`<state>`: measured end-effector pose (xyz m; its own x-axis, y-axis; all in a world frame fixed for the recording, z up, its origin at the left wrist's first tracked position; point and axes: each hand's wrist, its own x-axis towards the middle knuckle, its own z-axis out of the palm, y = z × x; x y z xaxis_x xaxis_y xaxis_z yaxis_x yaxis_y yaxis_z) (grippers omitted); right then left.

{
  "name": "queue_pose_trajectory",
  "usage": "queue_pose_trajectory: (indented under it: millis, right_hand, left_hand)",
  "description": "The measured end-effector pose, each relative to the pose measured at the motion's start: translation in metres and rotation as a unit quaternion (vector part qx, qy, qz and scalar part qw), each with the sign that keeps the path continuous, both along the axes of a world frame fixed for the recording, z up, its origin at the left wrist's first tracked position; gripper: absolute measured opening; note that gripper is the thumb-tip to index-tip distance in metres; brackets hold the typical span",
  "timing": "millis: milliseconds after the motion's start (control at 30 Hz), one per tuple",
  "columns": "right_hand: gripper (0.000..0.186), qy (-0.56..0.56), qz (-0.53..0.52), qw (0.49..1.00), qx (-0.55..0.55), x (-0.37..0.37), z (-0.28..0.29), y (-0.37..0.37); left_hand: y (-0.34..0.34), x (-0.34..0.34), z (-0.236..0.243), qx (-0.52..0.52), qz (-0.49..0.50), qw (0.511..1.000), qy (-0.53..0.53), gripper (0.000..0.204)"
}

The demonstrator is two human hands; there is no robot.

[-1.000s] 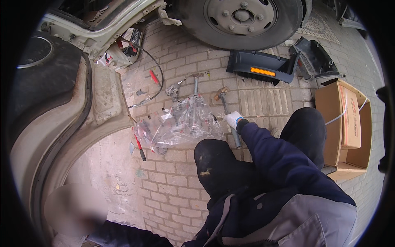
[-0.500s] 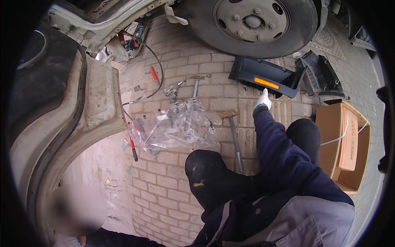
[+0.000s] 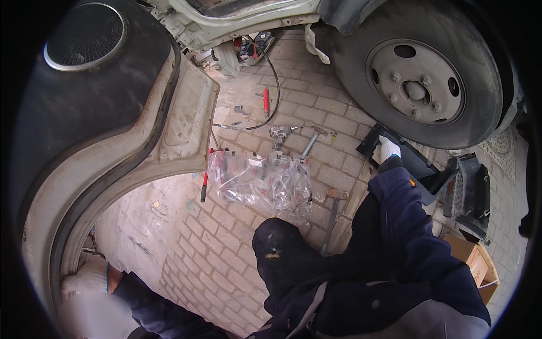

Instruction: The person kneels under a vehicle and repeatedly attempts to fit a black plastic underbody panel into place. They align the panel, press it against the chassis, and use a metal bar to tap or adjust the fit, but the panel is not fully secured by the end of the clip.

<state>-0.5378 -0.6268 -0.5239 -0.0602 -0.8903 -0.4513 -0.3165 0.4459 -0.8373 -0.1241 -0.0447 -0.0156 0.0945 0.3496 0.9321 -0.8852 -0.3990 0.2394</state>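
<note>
My right hand (image 3: 389, 149), in a white knit glove, is on a black plastic trim panel (image 3: 416, 161) beside the truck wheel. Its fingers are bent over the panel's left part. A sliver of the panel's orange reflector shows past my sleeve, which hides the rest. At the lower left, my gloved left hand (image 3: 88, 276) rests against the lower edge of the vehicle's open door (image 3: 183, 121). Its fingers are mostly hidden, and a blurred patch lies just below it.
A wheel (image 3: 420, 79) stands behind the panel, and a second black plastic part (image 3: 468, 195) lies to its right. On the brick paving are plastic bags (image 3: 262, 181), a hammer (image 3: 332, 217), another hammer (image 3: 310, 142), a power tool (image 3: 280, 134) and a cardboard box (image 3: 463, 250).
The view has swung, so the scene sits further right and lower. My right hand has gone from pointing at the reflector's near side to the panel's left part, fingers now bent over it.
</note>
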Motion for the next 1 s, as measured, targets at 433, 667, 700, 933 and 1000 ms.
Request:
queue_pose_trajectory:
  millis: [433,667,700,933,1000]
  right_hand:
    - [0.094,0.223,-0.107,0.969,0.009,-0.334,-0.122,-0.007]
    - [0.045,-0.253,-0.237,0.918,0.191,-0.359,-0.235,-0.057]
    - [0.037,-0.259,-0.205,0.926,0.181,-0.363,-0.236,-0.058]
    - [0.027,-0.17,-0.268,0.948,-0.023,-0.336,-0.132,0.002]
    - [0.034,-0.108,-0.281,0.948,-0.099,-0.325,-0.073,0.03]
  left_hand:
    - [-0.027,-0.042,-0.006,-0.054,-0.075,0.989,0.115,0.07]
    - [-0.052,-0.055,0.0,-0.199,-0.217,0.952,0.085,0.072]
    - [-0.055,-0.057,0.0,-0.217,-0.241,0.942,0.087,0.07]
    - [-0.091,-0.059,-0.037,-0.13,-0.242,0.948,0.163,0.067]
    - [-0.126,-0.061,-0.076,-0.156,-0.296,0.916,0.22,0.062]
